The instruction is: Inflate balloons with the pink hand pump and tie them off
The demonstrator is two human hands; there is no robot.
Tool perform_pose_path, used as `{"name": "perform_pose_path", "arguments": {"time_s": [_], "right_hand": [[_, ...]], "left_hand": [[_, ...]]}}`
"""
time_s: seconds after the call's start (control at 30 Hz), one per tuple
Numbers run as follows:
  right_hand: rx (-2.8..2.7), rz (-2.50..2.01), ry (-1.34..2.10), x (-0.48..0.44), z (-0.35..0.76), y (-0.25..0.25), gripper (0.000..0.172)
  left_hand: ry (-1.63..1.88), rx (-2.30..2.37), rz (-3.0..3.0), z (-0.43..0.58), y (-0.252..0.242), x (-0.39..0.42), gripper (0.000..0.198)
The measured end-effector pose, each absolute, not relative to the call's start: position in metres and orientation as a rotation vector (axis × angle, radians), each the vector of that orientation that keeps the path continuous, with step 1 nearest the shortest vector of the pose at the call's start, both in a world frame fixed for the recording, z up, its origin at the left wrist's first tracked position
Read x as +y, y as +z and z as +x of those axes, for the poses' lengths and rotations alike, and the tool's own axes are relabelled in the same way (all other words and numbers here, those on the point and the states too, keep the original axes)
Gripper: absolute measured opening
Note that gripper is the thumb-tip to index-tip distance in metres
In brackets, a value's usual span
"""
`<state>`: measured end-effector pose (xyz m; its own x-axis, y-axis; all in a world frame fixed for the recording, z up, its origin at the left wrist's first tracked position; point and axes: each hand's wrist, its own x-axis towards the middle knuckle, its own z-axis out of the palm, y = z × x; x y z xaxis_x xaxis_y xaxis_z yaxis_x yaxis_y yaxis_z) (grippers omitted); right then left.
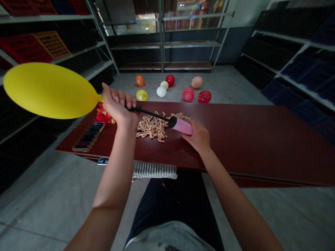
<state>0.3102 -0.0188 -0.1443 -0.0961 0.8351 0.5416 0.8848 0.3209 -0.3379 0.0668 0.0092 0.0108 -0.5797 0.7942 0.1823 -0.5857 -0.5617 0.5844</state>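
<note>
A large inflated yellow balloon points out to the left, its neck at my left hand. That hand is closed around the black handle end of a balloon pump, by the balloon's neck. My right hand wraps round the pink barrel of the balloon pump. The black rod stretches between both hands, drawn out of the barrel. Beneath the rod, a pile of beige curled pieces lies on the dark red table. Red and yellow uninflated balloons lie left of my left hand.
A pixelated phone-like object lies at the table's left end. Grey ribbed fabric shows below the front edge. Several inflated balloons, one a red balloon, rest on the floor beyond. Shelves with crates stand left, a metal rack behind.
</note>
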Motion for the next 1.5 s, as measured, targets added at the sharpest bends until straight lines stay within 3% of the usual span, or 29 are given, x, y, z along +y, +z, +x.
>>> {"name": "perform_pose_path", "arguments": {"time_s": [0.2, 0.47, 0.7, 1.2, 1.5], "right_hand": [[-1.841, -1.559, -0.072, -0.016, 0.311, -0.144, 0.048], [-1.846, -1.579, -0.13, -0.016, 0.312, -0.144, 0.045], [-1.969, -1.589, -0.241, -0.017, 0.311, -0.144, 0.041], [-2.222, -1.392, -0.367, -0.022, 0.304, -0.148, 0.041], [-2.228, -1.384, -0.37, -0.023, 0.304, -0.147, 0.043]], "left_hand": [[2.164, 0.657, 0.547, 0.107, 0.01, 0.022, 0.052], [2.073, 0.682, 0.483, 0.168, -0.054, 0.028, 0.058], [2.062, 0.691, 0.245, 0.161, -0.082, 0.029, 0.055], [2.067, 0.693, 0.092, 0.098, -0.085, 0.019, 0.044], [2.055, 0.669, 0.132, 0.05, -0.056, 0.019, 0.052]]}}
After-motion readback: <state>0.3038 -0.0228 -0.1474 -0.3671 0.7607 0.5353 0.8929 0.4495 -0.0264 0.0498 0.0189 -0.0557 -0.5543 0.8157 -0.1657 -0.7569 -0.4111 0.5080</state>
